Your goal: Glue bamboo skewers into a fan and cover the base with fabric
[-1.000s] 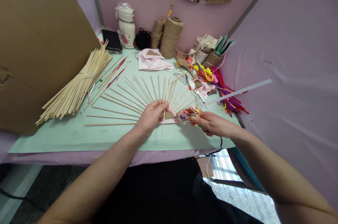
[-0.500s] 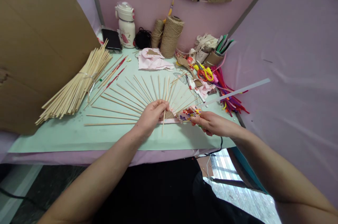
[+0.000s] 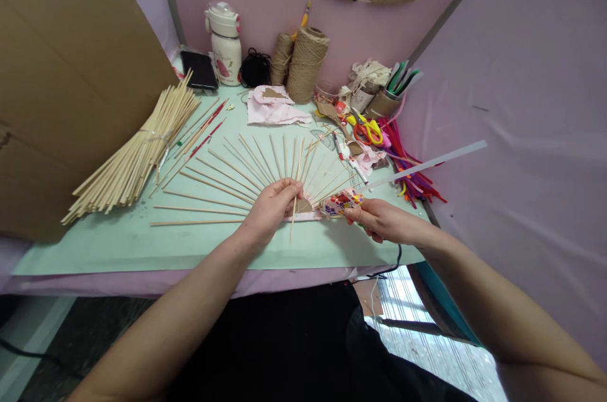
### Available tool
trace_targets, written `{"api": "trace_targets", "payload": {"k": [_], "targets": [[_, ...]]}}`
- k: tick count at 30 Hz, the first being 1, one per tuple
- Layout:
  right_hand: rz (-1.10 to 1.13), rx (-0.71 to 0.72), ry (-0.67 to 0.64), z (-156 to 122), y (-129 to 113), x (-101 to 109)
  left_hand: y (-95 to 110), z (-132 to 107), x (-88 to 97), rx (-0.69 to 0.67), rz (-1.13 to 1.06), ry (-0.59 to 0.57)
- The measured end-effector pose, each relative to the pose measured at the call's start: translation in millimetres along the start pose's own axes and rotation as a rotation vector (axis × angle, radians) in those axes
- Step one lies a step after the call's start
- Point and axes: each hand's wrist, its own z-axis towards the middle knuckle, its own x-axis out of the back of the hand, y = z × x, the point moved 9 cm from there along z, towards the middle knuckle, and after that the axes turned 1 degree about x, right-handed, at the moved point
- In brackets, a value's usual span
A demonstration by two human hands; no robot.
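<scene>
My left hand [image 3: 275,203] is closed, pinching a thin wooden stick [image 3: 293,219] upright over the middle of a fan of sticks [image 3: 220,184]. Those sticks radiate from a small cardboard base [image 3: 304,205] with a pale pink edge, partly covered by my fingers. My right hand [image 3: 379,220] is wrapped round a glue gun [image 3: 342,201] covered in a colourful floral pattern. Its front end points left, at the right part of the base; the tip itself is hard to make out. A long translucent glue stick [image 3: 431,164] juts out behind it to the upper right.
A tied bundle of sticks [image 3: 137,152] lies left beside a cardboard sheet [image 3: 80,73]. At the back stand a white bottle [image 3: 226,51] and twine spools [image 3: 307,67]. Scissors [image 3: 367,130] and coloured pipe cleaners [image 3: 412,165] lie right. A dark cord [image 3: 398,256] hangs over the front edge.
Almost nothing differs. The glue gun and my right hand have shifted very slightly right; my left hand keeps its pinch on the stick.
</scene>
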Motion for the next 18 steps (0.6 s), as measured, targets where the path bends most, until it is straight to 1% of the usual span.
{"api": "trace_targets", "payload": {"k": [13,16,18], "targets": [[0.018,-0.019,-0.011,4,8,-1,1,-1,0.5,0.0,0.011,0.01],[0.009,-0.048,0.021,-1,10,5,1,-1,0.7,0.001,0.014,0.011],[-0.017,-0.068,0.079,-9,14,13,1,-1,0.5,0.007,0.017,0.012]]}}
